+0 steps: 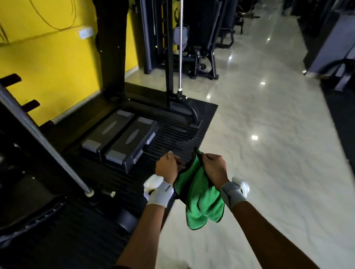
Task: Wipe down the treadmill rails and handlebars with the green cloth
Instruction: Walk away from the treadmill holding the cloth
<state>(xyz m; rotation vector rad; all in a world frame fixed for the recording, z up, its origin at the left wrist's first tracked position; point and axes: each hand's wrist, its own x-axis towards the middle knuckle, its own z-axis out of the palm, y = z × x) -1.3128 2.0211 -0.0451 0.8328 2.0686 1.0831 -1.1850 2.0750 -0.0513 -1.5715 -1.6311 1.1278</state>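
The green cloth (pixel 200 197), edged in black, hangs in front of me, low in the middle of the view. My left hand (pixel 166 168) pinches its upper left edge. My right hand (pixel 215 168) grips its upper right part, and most of the cloth droops below that hand. Both wrists carry grey straps with white pieces. I cannot make out a treadmill with rails or handlebars for certain among the dark machines.
Two grey step platforms (pixel 121 141) lie on a black ribbed mat (pixel 79 240) to my left. A slanted steel bar (pixel 33 130) crosses the left side. A yellow wall (pixel 49 65) stands behind. Glossy pale floor (pixel 267 149) runs ahead, with dark gym machines (pixel 208 39) along it.
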